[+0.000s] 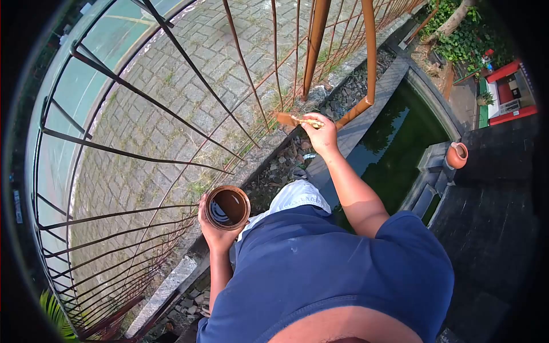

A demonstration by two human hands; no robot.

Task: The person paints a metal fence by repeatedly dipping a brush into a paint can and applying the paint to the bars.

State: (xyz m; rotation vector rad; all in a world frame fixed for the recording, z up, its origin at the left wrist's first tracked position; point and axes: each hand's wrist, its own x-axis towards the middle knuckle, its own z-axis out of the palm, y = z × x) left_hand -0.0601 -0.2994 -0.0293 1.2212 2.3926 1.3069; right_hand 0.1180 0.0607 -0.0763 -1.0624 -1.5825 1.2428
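My left hand point(215, 233) is wrapped round an open paint can point(246, 212) in front of my body. Brown paint lies inside, and the rim is smeared with it. Out ahead, my right hand point(322, 135) grips a paintbrush point(307, 121) by its stained handle, the brown bristles pointing left. The bristle end is close to the foot of the thin bars of a metal fence point(255, 97). Just beyond the brush rises an orange-brown post point(315, 51), and a bent pipe point(369, 57) of similar colour comes down beside my right hand.
A concrete kerb point(251, 166) runs under the fence, with rubble point(294, 157) along it. Paving blocks point(143, 148) lie beyond the bars. To the right are a pool of green water point(394, 143), a clay pot point(457, 155) and dark paving point(497, 228).
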